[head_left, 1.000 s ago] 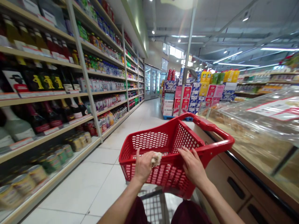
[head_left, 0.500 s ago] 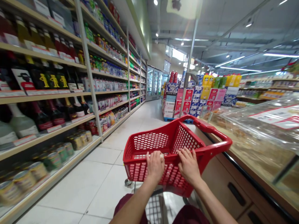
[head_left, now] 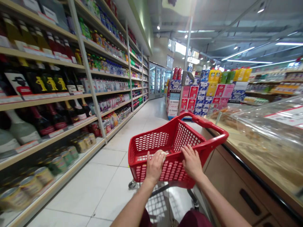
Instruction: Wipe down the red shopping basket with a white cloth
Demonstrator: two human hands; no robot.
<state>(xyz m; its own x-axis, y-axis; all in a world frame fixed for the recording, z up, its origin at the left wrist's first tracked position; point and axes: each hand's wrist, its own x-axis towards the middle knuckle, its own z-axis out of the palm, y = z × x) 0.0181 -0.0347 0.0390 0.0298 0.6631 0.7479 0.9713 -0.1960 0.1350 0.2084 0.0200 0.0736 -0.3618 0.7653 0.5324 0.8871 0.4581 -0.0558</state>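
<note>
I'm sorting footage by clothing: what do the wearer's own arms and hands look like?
The left hand and right hand are ungloved, with no watch or bracelet showing. Both forearms are bare, no sleeves in view. Dark maroon clothing shows at the bottom edge.

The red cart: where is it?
In the head view, the red cart stands right of centre, between shelves and counter, the right hand on its rim.

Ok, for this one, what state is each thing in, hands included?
Cart, upright on its wheels
Left hand, on the cart's near side
Pale wad, in the left hand, mostly hidden
Right hand, laid over the cart's near side
Bottles, upright
Boxes, stacked
Fridges, doors apparently shut
Lights, lit
</note>
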